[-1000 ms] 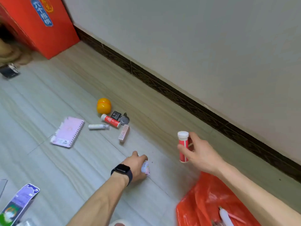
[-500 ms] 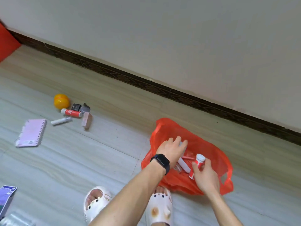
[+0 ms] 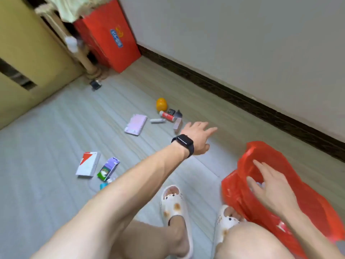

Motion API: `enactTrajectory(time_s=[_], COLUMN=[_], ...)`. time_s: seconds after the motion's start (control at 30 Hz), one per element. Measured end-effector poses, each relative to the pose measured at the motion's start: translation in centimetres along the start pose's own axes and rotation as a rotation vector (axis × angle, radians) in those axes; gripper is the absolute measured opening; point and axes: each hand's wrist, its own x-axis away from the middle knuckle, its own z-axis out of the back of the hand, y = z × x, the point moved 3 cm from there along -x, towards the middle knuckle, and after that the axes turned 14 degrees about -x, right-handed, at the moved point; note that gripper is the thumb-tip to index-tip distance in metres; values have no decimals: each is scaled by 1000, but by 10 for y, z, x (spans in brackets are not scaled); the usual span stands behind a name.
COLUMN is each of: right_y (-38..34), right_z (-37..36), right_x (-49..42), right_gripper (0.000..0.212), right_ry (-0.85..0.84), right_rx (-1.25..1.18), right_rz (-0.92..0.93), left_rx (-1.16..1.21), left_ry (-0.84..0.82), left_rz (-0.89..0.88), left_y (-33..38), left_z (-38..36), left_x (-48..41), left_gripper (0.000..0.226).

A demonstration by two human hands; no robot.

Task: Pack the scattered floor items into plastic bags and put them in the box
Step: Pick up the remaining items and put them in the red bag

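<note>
The red box [image 3: 110, 34] stands upright in the far corner against the wall, a blue label on its face, well apart from everything else. Down at the right, the red bag [image 3: 308, 193] lies crumpled on the floor beside the right slipper [image 3: 226, 221]. It is thin and glossy, and its mouth gapes upward. Something white shows inside, too blurred to name.

Out on the floor the loose items sit in two groups. Nearer the person, a white carton [image 3: 87, 164] with a red corner lies flat, and a purple carton [image 3: 108, 168] with a green end sits just beside it. Farther out, towards the wall, there's a pink notebook [image 3: 135, 124] with its spiral edge to the right. Then come an orange ball [image 3: 161, 104], a red tube [image 3: 167, 116], a white tube [image 3: 157, 120] just beside it and a pale pink box [image 3: 177, 124]. Two small dark bits [image 3: 171, 111] sit close by the red tube, and what they are cannot be told.

Now the hands. The left arm stretches long across the view, with a black watch [image 3: 183, 143] on the wrist. The left hand [image 3: 198, 138] hangs above the floor just short of the pink box, palm down, fingers spread and straight, holding nothing. The right hand [image 3: 268, 184] is at the bag's mouth, palm down, fingers straight and fanned apart, thumb out to the left. Nothing shows in its grip.
</note>
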Motion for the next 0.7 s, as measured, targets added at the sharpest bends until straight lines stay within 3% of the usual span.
enactTrajectory(time_s=[0.17,0.33,0.5,0.7], right_y=[-152,-278,-338,-339], right_z=[11,-13,-76,-166], right_x=[-23,-27,4,40], right_gripper=[62,63,65,62], right_ry=[-129,-323,-483,-683], right_rx=[6,230,500,563], right_rz=[385,766,931,900], left_rx=[14,111,362,606], left_ry=[-25,-67,-179,-516], left_rz=[412,751,1037,1024], left_y=[-137,-193,-167,-90], left_z=[9,-28,-134,-255], left_x=[119,258,363,403], left_gripper=[73,73,76,83])
